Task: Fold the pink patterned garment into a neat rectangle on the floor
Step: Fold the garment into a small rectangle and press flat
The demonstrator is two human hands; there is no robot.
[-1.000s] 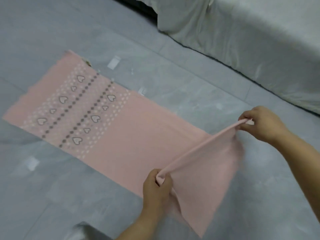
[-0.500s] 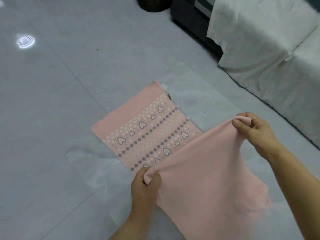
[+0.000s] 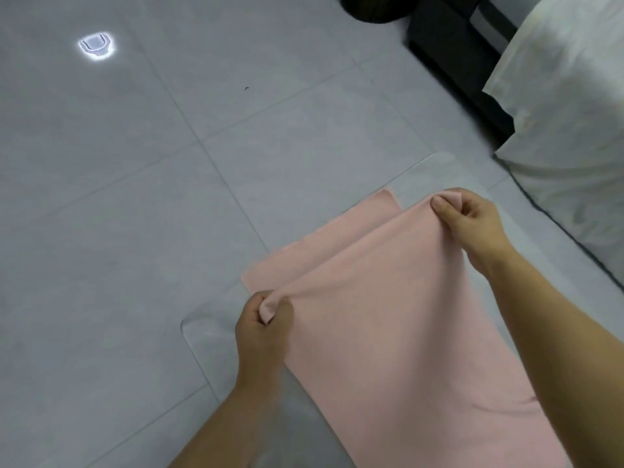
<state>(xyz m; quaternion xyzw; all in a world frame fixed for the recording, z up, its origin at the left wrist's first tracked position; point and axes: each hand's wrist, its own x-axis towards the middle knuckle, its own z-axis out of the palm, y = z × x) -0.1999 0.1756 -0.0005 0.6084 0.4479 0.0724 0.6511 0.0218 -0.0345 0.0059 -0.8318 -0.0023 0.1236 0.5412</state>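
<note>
The pink garment lies on the grey tiled floor, its near half doubled over the far half. Only a plain pink strip of the lower layer shows beyond the raised edge; the heart pattern is hidden. My left hand pinches the left corner of the folded-over edge. My right hand pinches the right corner, holding the edge taut between both hands, slightly above the lower layer.
A bed or sofa draped in white cloth stands at the right. A dark furniture base and a dark round object sit at the top. A bright light reflection marks the floor at upper left.
Both hands have carried the garment's near edge forward over the patterned part, which is now covered. The view has shifted so the garment sits lower right.
</note>
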